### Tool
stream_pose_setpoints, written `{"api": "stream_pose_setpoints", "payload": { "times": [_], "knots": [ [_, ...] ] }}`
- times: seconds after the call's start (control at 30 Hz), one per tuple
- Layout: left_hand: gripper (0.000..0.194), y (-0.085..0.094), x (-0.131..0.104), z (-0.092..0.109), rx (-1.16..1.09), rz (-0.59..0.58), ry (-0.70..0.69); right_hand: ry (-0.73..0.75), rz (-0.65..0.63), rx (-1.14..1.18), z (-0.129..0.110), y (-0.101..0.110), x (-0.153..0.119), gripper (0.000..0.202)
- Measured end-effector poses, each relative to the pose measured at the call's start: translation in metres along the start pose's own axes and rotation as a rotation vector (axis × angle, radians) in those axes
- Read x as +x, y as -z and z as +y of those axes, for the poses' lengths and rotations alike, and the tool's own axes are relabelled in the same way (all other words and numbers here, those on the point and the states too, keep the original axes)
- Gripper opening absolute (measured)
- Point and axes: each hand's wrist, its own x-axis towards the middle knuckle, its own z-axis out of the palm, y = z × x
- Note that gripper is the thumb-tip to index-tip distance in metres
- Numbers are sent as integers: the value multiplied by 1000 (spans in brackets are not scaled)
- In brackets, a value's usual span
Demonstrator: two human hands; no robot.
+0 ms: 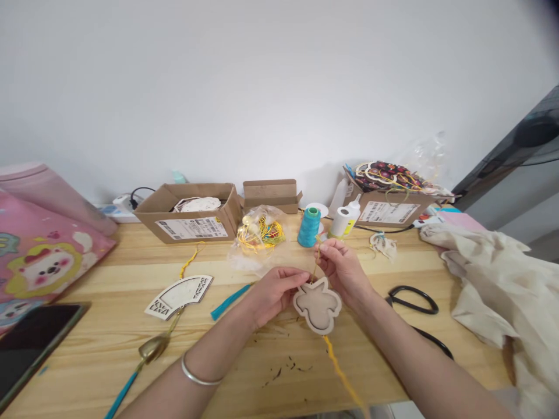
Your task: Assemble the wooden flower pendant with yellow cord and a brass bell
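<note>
My left hand (279, 294) pinches the upper left edge of a flower-shaped wooden piece (318, 308). To its right, my right hand (343, 267) has thumb and finger closed on a thin yellow cord (317, 265) that rises from the top of the piece. A thicker yellow cord (340, 372) hangs from its lower edge toward me. Left of my hands lie a teal tassel (229, 301) and a fan-shaped wooden ornament (179, 297) with a metal bead (152, 347) and another teal tassel (121, 396).
Behind my hands stand a teal thread spool (309, 227), a white glue bottle (345, 218), a bag of cords (262, 233) and cardboard boxes (192, 227). Black-handled scissors (413, 299) and beige cloth (493, 285) lie right; a dark phone or tablet (35, 343) lies left.
</note>
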Motion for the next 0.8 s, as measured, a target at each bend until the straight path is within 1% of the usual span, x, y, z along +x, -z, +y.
{"api": "stream_pose_setpoints", "payload": {
  "times": [0.2, 0.43, 0.57, 0.63, 0.8],
  "knots": [
    [11, 0, 2, -5, -11, 27, -4, -54, 20, 6, 2, -3, 0, 17],
    [12, -1, 2, -5, 132, 75, -17, -68, 31, 8, 5, -3, -1, 18],
    [18, -2, 1, -4, 84, 89, 1, -90, 19, 5, 5, -2, -1, 17],
    [18, -3, 0, -4, 92, 93, 7, -89, 10, 4, 5, -1, -1, 16],
    [16, -7, -2, -3, 273, 93, 5, -98, -36, -14, 11, -1, -3, 14]
  ]
}}
